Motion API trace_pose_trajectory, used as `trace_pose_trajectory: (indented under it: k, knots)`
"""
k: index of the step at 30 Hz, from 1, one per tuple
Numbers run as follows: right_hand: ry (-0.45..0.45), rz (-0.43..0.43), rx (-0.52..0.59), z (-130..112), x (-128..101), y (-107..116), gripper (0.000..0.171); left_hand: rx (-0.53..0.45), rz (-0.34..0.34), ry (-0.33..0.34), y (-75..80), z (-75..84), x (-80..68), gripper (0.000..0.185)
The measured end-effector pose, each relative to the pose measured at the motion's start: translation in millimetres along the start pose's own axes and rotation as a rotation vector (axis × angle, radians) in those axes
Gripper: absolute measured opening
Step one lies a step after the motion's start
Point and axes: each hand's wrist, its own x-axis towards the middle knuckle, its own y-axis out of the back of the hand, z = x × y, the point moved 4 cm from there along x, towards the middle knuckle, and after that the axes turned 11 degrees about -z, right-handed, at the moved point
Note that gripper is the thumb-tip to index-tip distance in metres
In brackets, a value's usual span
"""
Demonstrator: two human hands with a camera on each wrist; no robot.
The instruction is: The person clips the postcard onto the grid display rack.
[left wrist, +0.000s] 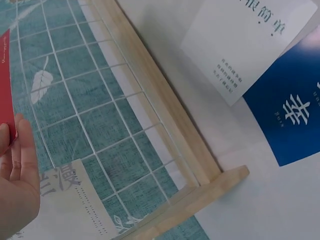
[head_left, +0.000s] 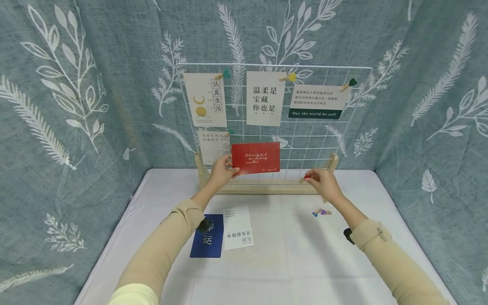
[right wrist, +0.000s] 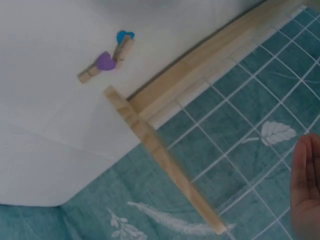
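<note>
My left hand (head_left: 228, 169) pinches the left edge of a red card (head_left: 256, 157) and holds it flat against the lower middle of a white wire grid (head_left: 312, 140) on a wooden stand (head_left: 267, 186). In the left wrist view the left hand (left wrist: 17, 185) sits at the lower left, with a strip of the red card (left wrist: 6, 90) above it. My right hand (head_left: 311, 178) is by the stand's right foot and pinches a small wooden clip with a red tip (head_left: 306, 176). Only the edge of the right hand (right wrist: 307, 185) shows in the right wrist view.
Several cards hang clipped on the grid, among them one with "May the world be soft" (head_left: 318, 101). On the white table lie a blue card (head_left: 207, 237), a white card (head_left: 238, 227) and two heart clips (head_left: 322, 212), blue and purple. Leaf-print cloth surrounds the table.
</note>
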Motion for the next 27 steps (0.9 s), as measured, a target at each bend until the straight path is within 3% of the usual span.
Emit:
trace_pose_trajectory:
  k: [10, 17, 23, 27]
  knots:
    - [0.049, 0.031, -0.047, -19, 19, 17, 0.018, 0.032, -0.037, -0.022, -0.6, 5.7, 3.3, 0.027]
    - [0.034, 0.042, -0.046, -28, 31, 27, 0.019, 0.076, -0.051, -0.044, 0.5, 11.8, 5.0, 0.024]
    - [0.027, 0.109, -0.071, -37, 41, 36, 0.024, 0.061, -0.050, -0.006, 2.3, 17.0, 9.0, 0.028]
    - [0.004, 0.102, -0.060, -42, 48, 39, 0.025, 0.067, -0.045, 0.009, 2.4, 16.9, 10.8, 0.031]
